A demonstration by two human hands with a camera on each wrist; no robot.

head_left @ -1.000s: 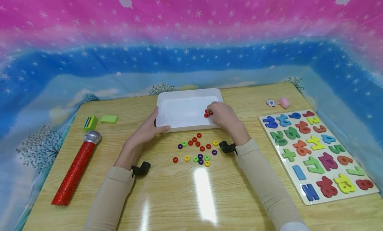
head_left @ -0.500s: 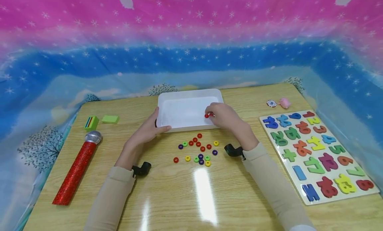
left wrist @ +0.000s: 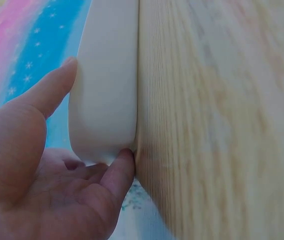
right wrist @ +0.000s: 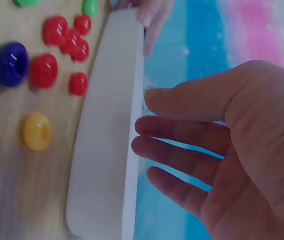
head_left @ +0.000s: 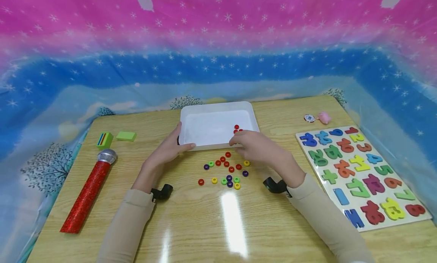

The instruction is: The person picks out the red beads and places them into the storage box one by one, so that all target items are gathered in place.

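Your left hand (head_left: 168, 146) grips the tray (head_left: 208, 130) at its near-left corner; your empty right hand (head_left: 257, 146) hangs loose over the near edge: a dip could scatter those red beads (head_left: 236, 126).

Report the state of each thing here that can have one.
White tray, right way up, red beads inside.
Left hand, gripping the tray's near-left corner.
Right hand, holding nothing.
Loose beads, scattered outside the tray.
Microphone, lying down.
Number board, lying face up.
Round chip, lying flat.
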